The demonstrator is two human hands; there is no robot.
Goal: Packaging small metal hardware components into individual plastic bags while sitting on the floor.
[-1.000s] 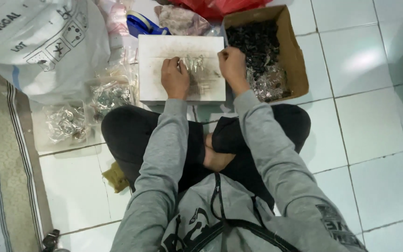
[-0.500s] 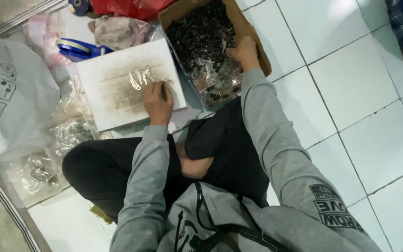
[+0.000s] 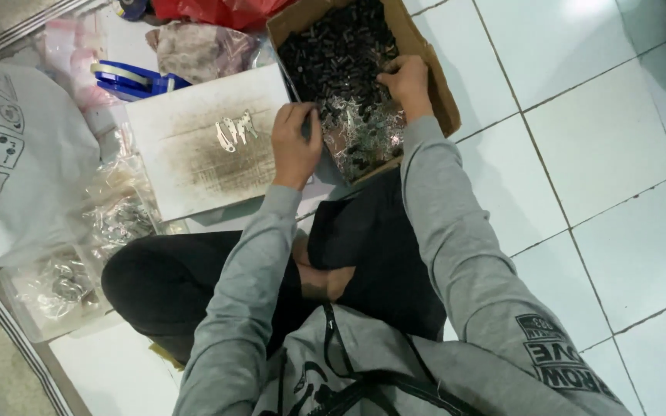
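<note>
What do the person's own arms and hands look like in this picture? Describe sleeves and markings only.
Both arms wear long grey fabric sleeves reaching to the wrists. The right sleeve carries dark printed lettering near the upper arm; the left sleeve looks plain. The left hand and right hand are bare, without gloves.

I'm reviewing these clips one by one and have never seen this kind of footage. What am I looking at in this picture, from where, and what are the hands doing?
There is no machine: a camera on a person's head looks down at their own arms in grey sleeves as they sit on a white tiled floor. The left hand rests at the edge of a cardboard box; the right hand reaches into it among small dark parts and shiny metal pieces. Whether either hand grips anything is unclear. Beside the box lies a smudged white board with a few metal pieces on it, and a blue tape dispenser.
</note>
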